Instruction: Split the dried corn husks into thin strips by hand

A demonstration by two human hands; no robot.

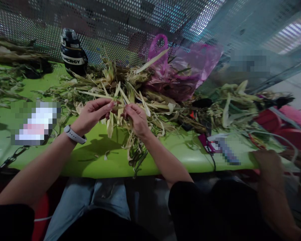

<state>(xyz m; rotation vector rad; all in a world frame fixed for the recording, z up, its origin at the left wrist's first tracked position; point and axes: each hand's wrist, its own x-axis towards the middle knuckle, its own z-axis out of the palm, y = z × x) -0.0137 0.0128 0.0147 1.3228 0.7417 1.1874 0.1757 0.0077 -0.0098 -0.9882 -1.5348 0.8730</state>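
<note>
In front of me, my left hand (pixel 96 109), with a light watch band on its wrist, pinches a small pale-green plant stalk (pixel 115 99). Close beside it, my right hand (pixel 138 121) is closed around dried plant stalks, whose withered greenish ends (pixel 138 154) hang below the fist toward the table edge. Something thin and dark shows at the right fingertips; I cannot tell what it is. Pale strap-like leaves (pixel 110 125) stick out around both hands. Behind them lies a heap of dried leaves and stems (pixel 92 82).
A black bottle (pixel 74 55) and a pink plastic bag (pixel 175 75) stand at the back of the green table (pixel 97 164). Blurred-out phone-like things lie left and right. More plant heaps (pixel 230 103) lie at the right, near another person's hand (pixel 267 160). Perforated metal (pixel 110 30) rises behind.
</note>
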